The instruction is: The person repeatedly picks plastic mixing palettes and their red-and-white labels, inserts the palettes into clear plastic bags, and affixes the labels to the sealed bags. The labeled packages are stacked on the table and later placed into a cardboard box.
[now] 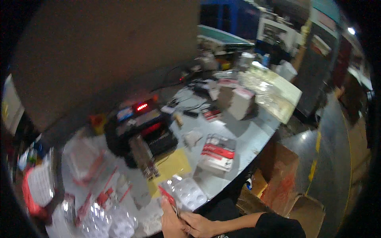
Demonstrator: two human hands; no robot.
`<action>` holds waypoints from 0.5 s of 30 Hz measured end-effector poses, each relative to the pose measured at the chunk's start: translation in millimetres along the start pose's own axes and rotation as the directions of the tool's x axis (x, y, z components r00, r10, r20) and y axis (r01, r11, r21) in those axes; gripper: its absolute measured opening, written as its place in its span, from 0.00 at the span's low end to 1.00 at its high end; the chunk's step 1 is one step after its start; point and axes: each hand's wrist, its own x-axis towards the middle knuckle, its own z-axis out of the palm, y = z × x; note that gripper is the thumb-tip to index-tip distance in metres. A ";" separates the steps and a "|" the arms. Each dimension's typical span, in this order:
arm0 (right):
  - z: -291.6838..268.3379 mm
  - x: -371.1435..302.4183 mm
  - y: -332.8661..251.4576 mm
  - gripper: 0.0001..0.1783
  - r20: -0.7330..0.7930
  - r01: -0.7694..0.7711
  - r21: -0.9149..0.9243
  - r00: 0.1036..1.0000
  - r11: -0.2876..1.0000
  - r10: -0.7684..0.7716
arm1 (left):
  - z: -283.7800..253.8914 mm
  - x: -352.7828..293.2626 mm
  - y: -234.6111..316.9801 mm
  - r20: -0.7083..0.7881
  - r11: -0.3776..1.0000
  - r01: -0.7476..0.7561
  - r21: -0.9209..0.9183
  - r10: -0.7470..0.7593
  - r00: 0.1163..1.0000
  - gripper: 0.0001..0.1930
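Observation:
At the lower edge of the table, my left hand (170, 220) is closed on what looks like a red-edged plastic bag (166, 194), whose clear part blurs into the things behind it. My right hand (198, 225) meets the left one from the right. Its fingers are closed at the bag's lower end, though what lies between them is partly hidden. Just beyond the hands lies a clear plastic tray (191, 193) with round cups. A yellow sheet (170, 168) lies beyond it, below a dark machine (152, 133) with a red lit display.
Red-striped plastic bags (105, 196) and more cupped trays (97, 222) cover the left side. A red-and-white box (218, 152) and a white carton (241, 104) stand to the right. Open cardboard boxes (278, 174) sit beside the table's right edge.

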 end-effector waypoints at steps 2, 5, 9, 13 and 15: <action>2.3 -1.4 2.0 0.16 -0.178 -0.163 0.180 0.965 0.970 0.195 | 4.6 4.0 5.0 -0.108 0.863 -0.322 0.389 0.390 0.915 0.34; -8.7 -1.3 -1.5 0.14 -0.500 -0.143 0.138 0.844 0.980 0.193 | 0.2 1.3 15.4 -0.091 0.807 -0.509 0.299 0.555 0.827 0.32; -39.5 -3.2 -10.4 0.11 -0.379 -0.372 0.256 0.810 0.892 0.447 | -16.3 -1.6 23.0 -0.288 0.907 -0.208 -0.365 0.103 0.952 0.30; -50.1 -1.7 -16.7 0.13 -0.381 -0.249 0.324 0.849 0.913 0.366 | -18.9 -5.3 20.6 -0.320 0.907 0.043 -0.420 -0.192 0.928 0.23; -47.2 -1.1 -18.7 0.12 -0.226 -0.346 0.318 0.876 0.883 0.425 | -14.2 -11.6 20.4 -0.167 0.767 0.146 -0.625 -0.314 0.935 0.18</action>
